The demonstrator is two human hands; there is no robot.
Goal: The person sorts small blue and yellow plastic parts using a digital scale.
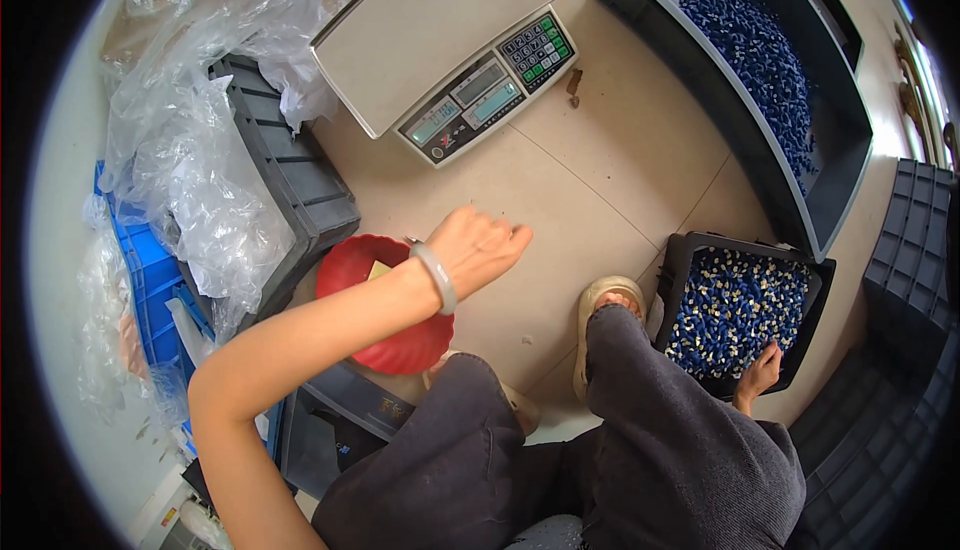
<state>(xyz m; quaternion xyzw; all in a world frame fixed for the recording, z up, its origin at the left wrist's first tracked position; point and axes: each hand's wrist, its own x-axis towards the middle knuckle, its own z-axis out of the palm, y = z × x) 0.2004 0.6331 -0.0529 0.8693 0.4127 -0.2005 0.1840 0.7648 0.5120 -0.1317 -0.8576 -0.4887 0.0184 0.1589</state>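
Observation:
My left hand (486, 248) hangs over the floor, to the right of a red scalloped bowl (420, 348). Its back faces up and its fingers are curled in; whatever they may hold is hidden. A grey band (436, 275) circles that wrist. On the other side, my right hand (758, 377) reaches into a black tray (680, 268) near its lower right edge. Blue and cream small pieces (738, 312) fill this tray. The right hand's fingers are bent together against the pieces, and I cannot make out what is between them.
A digital scale (430, 40) with a bare plate stands ahead. At the far right a big dark bin (840, 165) holds many blue pieces (750, 50). Dark crates (290, 170), a blue crate (150, 280) and clear plastic bags (200, 160) crowd the left. More dark crates (910, 260) line the right.

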